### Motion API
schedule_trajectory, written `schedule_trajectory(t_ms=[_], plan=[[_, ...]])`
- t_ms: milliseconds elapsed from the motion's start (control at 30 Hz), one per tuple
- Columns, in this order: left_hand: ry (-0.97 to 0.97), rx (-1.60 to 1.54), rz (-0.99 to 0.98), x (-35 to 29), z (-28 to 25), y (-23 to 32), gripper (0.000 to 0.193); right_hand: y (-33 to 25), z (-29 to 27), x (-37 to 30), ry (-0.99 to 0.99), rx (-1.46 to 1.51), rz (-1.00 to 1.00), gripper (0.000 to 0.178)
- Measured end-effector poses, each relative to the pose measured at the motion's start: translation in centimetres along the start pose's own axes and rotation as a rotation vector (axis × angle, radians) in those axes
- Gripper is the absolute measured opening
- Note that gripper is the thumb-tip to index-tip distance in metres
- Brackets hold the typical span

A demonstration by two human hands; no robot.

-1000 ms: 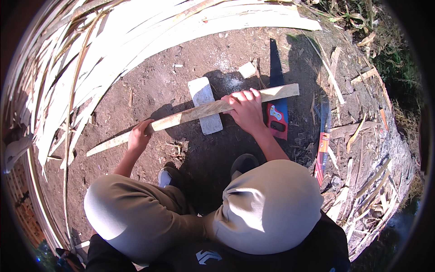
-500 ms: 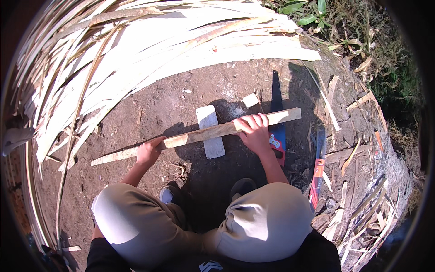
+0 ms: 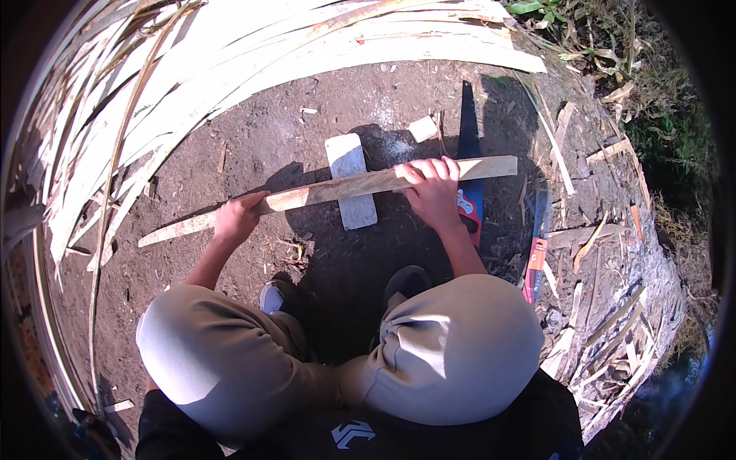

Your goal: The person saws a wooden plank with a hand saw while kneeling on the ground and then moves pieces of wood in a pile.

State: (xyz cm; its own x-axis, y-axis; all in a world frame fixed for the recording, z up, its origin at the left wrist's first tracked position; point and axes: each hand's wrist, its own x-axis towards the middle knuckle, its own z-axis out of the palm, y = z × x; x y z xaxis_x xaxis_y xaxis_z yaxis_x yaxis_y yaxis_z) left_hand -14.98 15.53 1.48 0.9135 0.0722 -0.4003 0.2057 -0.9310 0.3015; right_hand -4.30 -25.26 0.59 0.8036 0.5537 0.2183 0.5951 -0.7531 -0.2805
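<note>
A long wooden strip (image 3: 330,189) slants across in front of me, its right end higher in the picture. My left hand (image 3: 238,218) is closed round it left of the middle. Farther right, my right hand (image 3: 434,186) grips it with the fingers over its top edge. Under the strip's middle lies a whitish rectangular block (image 3: 358,212) on the dirt. A handsaw (image 3: 468,130) with a dark blade and red handle lies beside my right hand, partly covered by the strip.
Long pale wooden strips (image 3: 268,61) spread over the far side and left. A small wood offcut (image 3: 422,129) lies beyond my right hand. A second saw (image 3: 535,261) in an orange-and-red sleeve rests at the right, near scattered wood scraps (image 3: 613,337). Plants (image 3: 548,11) grow at the far right.
The view has tilted, so the scene sits higher in the picture. Both hands keep their hold on the strip, which still lies across the block.
</note>
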Motion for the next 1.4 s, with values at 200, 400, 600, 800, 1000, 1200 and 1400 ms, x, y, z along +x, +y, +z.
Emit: schedule_trajectory(t_ms=[200, 400, 600, 800, 1000, 1200, 1400], plan=[[0.028, -0.007, 0.06, 0.7, 0.6, -0.6, 0.041, 0.7, 0.0, 0.2, -0.035, 0.021, 0.018, 0.042], [0.076, -0.002, 0.066, 0.3, 0.8, -0.5, 0.038, -1.0, -1.7, 0.1, 0.116, 0.061, 0.0, 0.044], [0.053, -0.052, 0.111, 0.2, 1.8, -0.8, 0.048, -0.1, -1.0, -7.8, 0.353, 0.006, 0.368, 0.03], [0.041, -0.103, 0.184, 0.5, 1.9, -1.3, 0.058, 0.1, -0.2, -13.4, 0.264, 0.17, 0.742, 0.044], [0.171, -0.093, 0.322, 1.0, 2.6, -0.8, 0.053, 0.8, -4.2, -5.5, 0.341, -0.102, 0.391, 0.057], [0.072, -0.109, 0.253, 1.4, 2.2, -0.5, 0.053, 6.2, -3.9, -0.5, -0.072, 0.076, 0.027, 0.052], [-0.239, -0.175, 0.254, 2.0, -0.5, -1.7, 0.055, 8.0, -7.9, 5.4, -0.784, 0.427, 0.168, 0.045]])
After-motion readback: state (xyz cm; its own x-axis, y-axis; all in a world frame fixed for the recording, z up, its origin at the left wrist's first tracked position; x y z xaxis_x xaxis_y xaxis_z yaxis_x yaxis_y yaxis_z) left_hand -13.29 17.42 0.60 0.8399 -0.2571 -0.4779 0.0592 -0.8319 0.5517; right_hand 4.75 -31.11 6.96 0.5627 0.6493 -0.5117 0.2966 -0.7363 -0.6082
